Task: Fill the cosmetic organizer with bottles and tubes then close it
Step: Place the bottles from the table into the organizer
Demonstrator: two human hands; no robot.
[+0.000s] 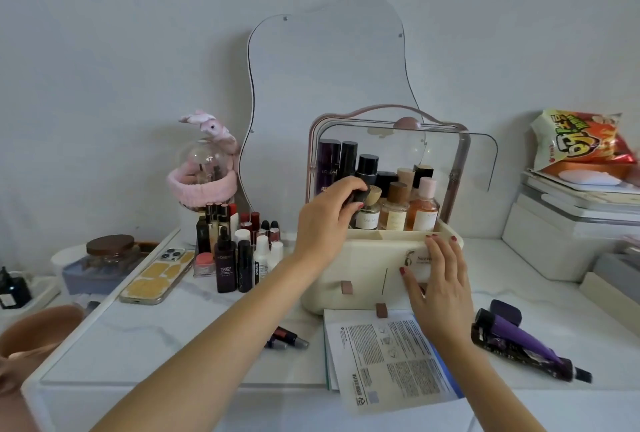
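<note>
The cream cosmetic organizer [360,269] stands at the table's middle, its clear lid [478,154] swung up and open. Several bottles [394,203] stand upright inside it. My left hand [325,220] reaches into the organizer's left side and is shut on a dark bottle [358,195], held at the front row. My right hand [438,279] lies flat against the organizer's front right, fingers spread over the rim and label. A cluster of loose bottles and lipsticks [239,248] stands left of the organizer. Purple tubes [519,341] lie at the right.
A wavy mirror [325,64] leans on the wall behind. A phone [159,276] and a jar [110,251] lie left. Printed leaflets [391,359] sit in front of the organizer, two small tubes [287,338] beside them. White boxes and a snack bag [578,141] are stacked right.
</note>
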